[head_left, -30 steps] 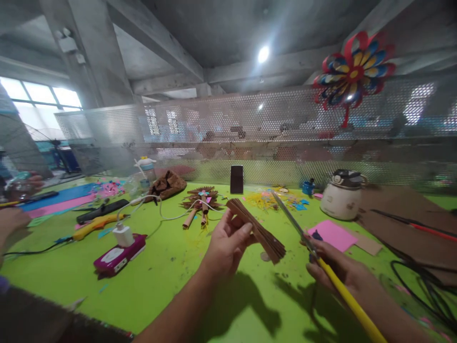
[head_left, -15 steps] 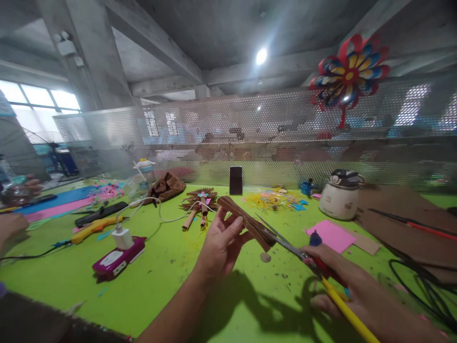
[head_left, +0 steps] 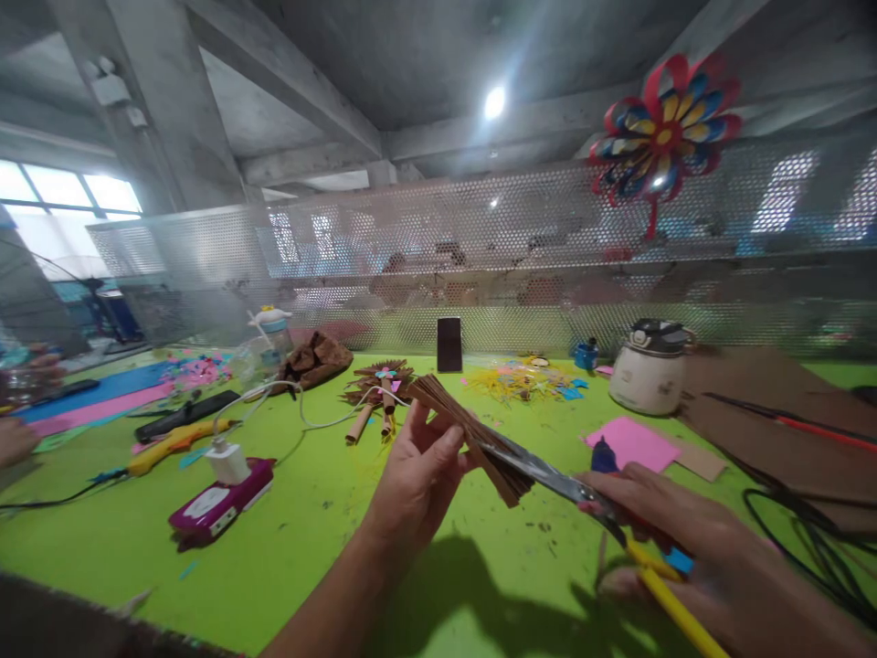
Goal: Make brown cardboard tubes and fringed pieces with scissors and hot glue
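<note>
My left hand (head_left: 426, 471) pinches a pleated brown paper strip (head_left: 449, 402) between thumb and fingers, held above the green table. The folds fan out a little at the lower right end. My right hand (head_left: 685, 530) grips scissors (head_left: 541, 471) by handles that my fingers mostly hide. Their blades lie at the middle of the folded paper, close to my left fingertips. A yellow rod-like thing (head_left: 675, 608) shows under my right hand; what it belongs to is hidden. Behind the hand a dark blue tip (head_left: 604, 455) pokes up beside pink paper (head_left: 634, 443).
A brown paper flower (head_left: 380, 379) with rolled tubes lies beyond my left hand. To the left are a purple power strip (head_left: 223, 507) and a yellow glue gun (head_left: 174, 445). A white jug (head_left: 645, 375), brown sheets (head_left: 767, 411) and black cable (head_left: 808, 548) occupy the right. Another person's hand (head_left: 15, 441) shows far left.
The scissors have moved slightly left and deeper along the folded paper, their blades now closer together. The paper's end has fanned out more. The view has shifted slightly.
</note>
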Demonstrator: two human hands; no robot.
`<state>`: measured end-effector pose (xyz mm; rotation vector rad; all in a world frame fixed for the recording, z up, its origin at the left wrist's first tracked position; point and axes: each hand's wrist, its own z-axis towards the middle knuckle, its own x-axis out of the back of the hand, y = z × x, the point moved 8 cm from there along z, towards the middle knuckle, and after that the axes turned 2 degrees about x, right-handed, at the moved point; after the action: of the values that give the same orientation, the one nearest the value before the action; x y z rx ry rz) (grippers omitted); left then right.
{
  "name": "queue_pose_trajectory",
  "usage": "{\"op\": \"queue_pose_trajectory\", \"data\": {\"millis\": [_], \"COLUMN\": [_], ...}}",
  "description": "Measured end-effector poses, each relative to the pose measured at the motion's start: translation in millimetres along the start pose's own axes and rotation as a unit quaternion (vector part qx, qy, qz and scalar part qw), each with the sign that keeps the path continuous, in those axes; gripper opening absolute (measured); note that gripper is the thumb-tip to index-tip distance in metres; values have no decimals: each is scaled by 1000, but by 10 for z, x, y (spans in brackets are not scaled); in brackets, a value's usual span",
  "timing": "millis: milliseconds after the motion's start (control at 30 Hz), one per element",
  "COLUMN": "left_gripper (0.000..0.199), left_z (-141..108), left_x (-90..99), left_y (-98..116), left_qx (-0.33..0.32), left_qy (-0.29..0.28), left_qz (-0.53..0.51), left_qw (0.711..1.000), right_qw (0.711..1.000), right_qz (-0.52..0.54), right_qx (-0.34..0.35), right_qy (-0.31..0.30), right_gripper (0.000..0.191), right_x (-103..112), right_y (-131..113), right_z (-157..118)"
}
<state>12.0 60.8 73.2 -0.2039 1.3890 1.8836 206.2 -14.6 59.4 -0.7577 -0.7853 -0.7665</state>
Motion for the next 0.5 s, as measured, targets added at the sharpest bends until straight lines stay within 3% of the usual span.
{"op": "queue_pose_trajectory", "data": {"millis": [500], "left_gripper": [24], "left_z": [-24], "left_x": [-14], "left_y": [30], "left_qx": [-19], "left_qy": [1], "left_qz": [17], "left_qw": [1000], "right_qw": [994], "right_qz": [-60], "right_qx": [71], "right_qy": [55], "right_gripper": [47], "right_x": [64], "right_y": [-100], "right_z": [-35]}}
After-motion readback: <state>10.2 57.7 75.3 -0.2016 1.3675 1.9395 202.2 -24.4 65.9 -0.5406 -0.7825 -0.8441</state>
